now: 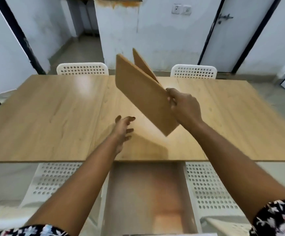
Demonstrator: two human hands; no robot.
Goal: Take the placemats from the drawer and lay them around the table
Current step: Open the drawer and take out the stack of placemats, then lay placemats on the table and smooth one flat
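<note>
My right hand [183, 106] grips a small stack of tan placemats [141, 92] by one edge, holding them tilted up above the middle of the wooden table [53, 116]. The sheets fan apart at their far ends. To the left and lower, my left hand [123, 130] hovers over the tabletop with its fingers spread, holding nothing. Under the table's near edge, between my arms, the pale drawer [148, 193] stands pulled out; nothing shows inside it.
Two white perforated chairs [82, 68] [193, 71] stand at the table's far side. Two more chairs [53, 179] [210, 184] flank the drawer at the near side. White walls and doors with dark frames lie beyond.
</note>
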